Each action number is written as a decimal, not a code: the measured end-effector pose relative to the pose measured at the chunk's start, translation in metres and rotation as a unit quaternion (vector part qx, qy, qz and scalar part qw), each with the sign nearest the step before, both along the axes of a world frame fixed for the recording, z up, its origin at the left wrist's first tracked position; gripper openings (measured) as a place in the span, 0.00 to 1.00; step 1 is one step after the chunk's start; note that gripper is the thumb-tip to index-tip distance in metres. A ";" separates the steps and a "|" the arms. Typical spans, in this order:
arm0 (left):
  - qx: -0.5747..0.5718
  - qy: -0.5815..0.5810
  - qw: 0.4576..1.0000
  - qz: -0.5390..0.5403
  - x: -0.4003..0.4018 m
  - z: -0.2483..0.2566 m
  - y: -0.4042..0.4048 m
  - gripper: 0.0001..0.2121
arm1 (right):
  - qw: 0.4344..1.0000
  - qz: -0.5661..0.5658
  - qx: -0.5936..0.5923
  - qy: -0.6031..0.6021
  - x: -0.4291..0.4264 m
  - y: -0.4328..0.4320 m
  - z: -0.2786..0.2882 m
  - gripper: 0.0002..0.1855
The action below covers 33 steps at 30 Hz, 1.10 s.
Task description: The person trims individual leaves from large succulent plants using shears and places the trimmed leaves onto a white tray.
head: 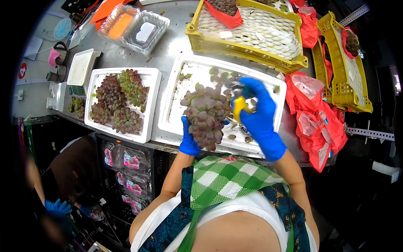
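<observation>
My left hand [189,141], in a blue glove, supports a large bunch of reddish-green grapes [204,118] from below and behind. Most of its fingers are hidden by the fruit. My right hand [261,118], also gloved in blue, grips yellow-handled snips [240,108] at the bunch's right side. The blades are blurred, so whether they touch a grape cannot be told. Both hands are over a white foam tray [172,110]. Loose grapes [214,71] and small scraps lie in it. A metal tool [241,128] shows partly beneath my right hand.
A second white tray [153,94] at left holds several grape bunches [110,91]. Behind are clear plastic clamshells [146,34] and a yellow crate [242,52]. Red bags [311,123] crowd the right edge. Packed clamshells [135,186] fill a black crate below; another person's gloved hand [58,206] is lower left.
</observation>
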State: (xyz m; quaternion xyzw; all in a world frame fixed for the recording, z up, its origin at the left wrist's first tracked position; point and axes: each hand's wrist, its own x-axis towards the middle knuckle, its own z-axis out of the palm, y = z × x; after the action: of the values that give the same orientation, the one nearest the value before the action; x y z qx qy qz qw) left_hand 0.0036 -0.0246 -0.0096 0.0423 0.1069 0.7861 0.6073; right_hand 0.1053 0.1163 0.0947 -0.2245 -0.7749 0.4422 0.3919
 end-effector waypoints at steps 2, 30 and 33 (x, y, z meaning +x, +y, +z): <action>0.168 -0.093 0.981 -0.024 -0.003 0.001 0.004 0.40 | 0.999 0.019 -0.031 -0.013 0.010 0.010 0.011 0.28; -0.188 0.057 0.980 0.013 -0.020 -0.026 -0.040 0.29 | 0.851 0.266 0.068 -0.447 0.045 0.027 0.053 0.20; -0.197 0.093 0.976 0.021 -0.015 -0.011 -0.041 0.32 | 0.839 0.264 0.095 -0.467 0.042 0.033 0.053 0.18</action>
State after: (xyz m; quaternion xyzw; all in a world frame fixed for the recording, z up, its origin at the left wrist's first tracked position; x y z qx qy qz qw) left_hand -0.0114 -0.0660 -0.0206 -0.0072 0.3167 0.7550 0.5741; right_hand 0.1473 0.1494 0.1474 -0.1524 -0.9343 0.2957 -0.1283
